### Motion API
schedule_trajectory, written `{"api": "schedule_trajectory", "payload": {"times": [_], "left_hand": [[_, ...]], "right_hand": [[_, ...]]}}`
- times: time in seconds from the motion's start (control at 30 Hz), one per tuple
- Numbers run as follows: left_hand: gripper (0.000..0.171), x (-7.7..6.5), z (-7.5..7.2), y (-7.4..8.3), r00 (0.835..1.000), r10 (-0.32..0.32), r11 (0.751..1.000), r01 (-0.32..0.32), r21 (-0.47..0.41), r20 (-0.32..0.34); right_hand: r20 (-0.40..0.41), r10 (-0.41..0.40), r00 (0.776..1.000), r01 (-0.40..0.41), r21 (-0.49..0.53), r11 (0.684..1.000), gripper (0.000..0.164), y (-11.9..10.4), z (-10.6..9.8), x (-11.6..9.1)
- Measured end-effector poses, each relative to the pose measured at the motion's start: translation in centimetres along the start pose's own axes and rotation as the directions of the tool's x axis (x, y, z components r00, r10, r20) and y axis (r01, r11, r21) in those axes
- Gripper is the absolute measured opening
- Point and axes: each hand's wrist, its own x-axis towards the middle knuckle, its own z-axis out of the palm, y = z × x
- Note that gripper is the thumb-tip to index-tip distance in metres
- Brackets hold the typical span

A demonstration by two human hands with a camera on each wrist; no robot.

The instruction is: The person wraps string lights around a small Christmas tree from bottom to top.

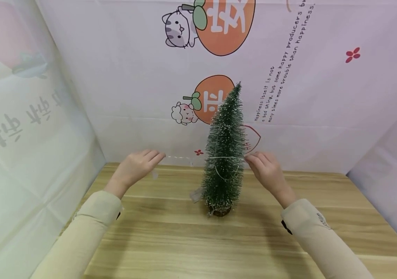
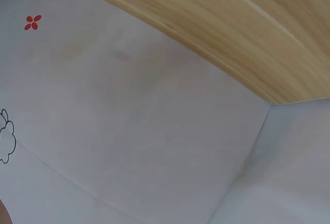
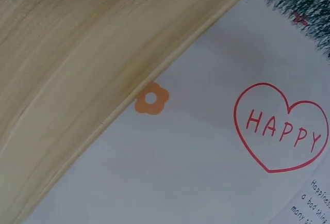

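A small artificial Christmas tree (image 1: 223, 139) with frosted green bristles stands on the table, leaning slightly right at its top. A thin pale string (image 1: 224, 157) crosses its front about halfway up, and a loose loop of it sags below. On the tree's left, my left hand (image 1: 138, 166) pinches the string, whose stretch there is faint and see-through. Close against the tree's right side, my right hand (image 1: 267, 170) pinches the string between thumb and fingers. In the right wrist view, only some tree bristles (image 3: 296, 4) show; the left wrist view catches barely a sliver of hand.
The wood-grain table (image 1: 184, 240) meets a printed white cloth wall (image 1: 132, 77) behind the tree. More cloth hangs at the left and right. A small translucent piece (image 1: 195, 195) lies beside the tree's base; its kind is unclear.
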Motion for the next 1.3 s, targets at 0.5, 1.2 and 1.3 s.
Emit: {"api": "schedule_trajectory", "payload": {"times": [0.5, 1.2, 1.3], "left_hand": [[0.028, 0.6, -1.1, -1.7, 0.998, -0.062, 0.998, 0.063, 0.027, -0.031], [0.026, 1.6, -2.3, -2.8, 0.990, -0.111, 0.994, 0.112, 0.003, -0.085], [0.027, 1.8, -2.5, -3.0, 0.988, -0.119, 0.993, 0.120, -0.001, -0.096]], "right_hand": [[-0.053, -0.077, 0.996, 0.077, 0.007, 0.997, 0.025, -0.8, 0.2, 1.9], [-0.064, -0.133, 0.989, 0.136, 0.057, 0.989, 0.021, -1.7, -0.5, 5.4], [-0.064, -0.162, 0.985, 0.166, 0.060, 0.984, 0.020, -2.1, -0.6, 6.6]]}}
